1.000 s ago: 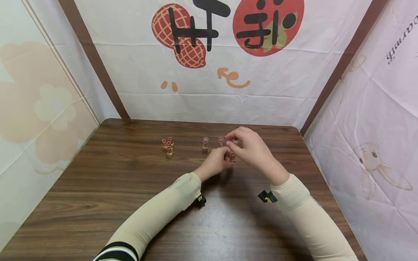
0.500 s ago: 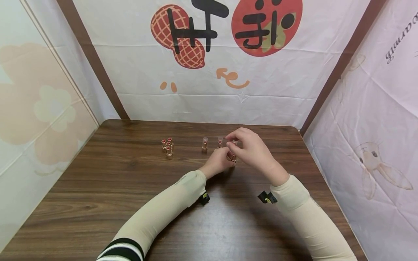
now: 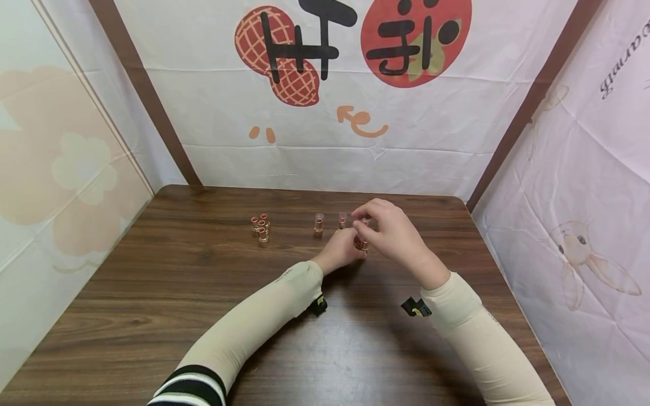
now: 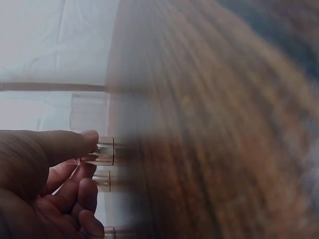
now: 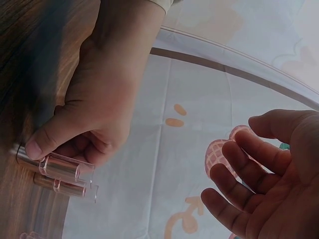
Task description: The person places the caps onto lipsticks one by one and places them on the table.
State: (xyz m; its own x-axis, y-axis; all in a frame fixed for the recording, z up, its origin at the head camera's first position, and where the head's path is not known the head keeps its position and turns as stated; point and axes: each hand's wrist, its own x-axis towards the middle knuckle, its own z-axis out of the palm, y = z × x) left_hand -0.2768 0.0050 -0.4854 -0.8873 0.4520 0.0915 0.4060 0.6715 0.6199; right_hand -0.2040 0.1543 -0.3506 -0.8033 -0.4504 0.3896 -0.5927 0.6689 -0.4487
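Observation:
In the head view my left hand (image 3: 341, 250) is low over the table, pinching a rose-gold lipstick (image 3: 364, 245) that stands upright. The right wrist view has the left thumb against this lipstick (image 5: 60, 168), which carries a clear cap; a second capped lipstick (image 5: 60, 187) stands close beside it. From the left wrist, the thumb and fingers close on the metal base (image 4: 105, 151). My right hand (image 3: 392, 232) hovers just above and to the right, its fingers loosely bent around nothing. Behind the hands are two lipsticks with clear tops, one (image 3: 319, 225) fully visible, one (image 3: 342, 220) partly covered.
Several red-tipped lipsticks (image 3: 262, 227) stand in a cluster to the left on the dark wooden table (image 3: 203, 282). A printed white cloth (image 3: 325, 163) hangs behind the table's back edge, with another cloth (image 3: 574, 225) along the right side.
My left hand has shifted slightly to the right, bringing the pinched lipstick with it, then has nearly stopped. The right hand has kept its place above.

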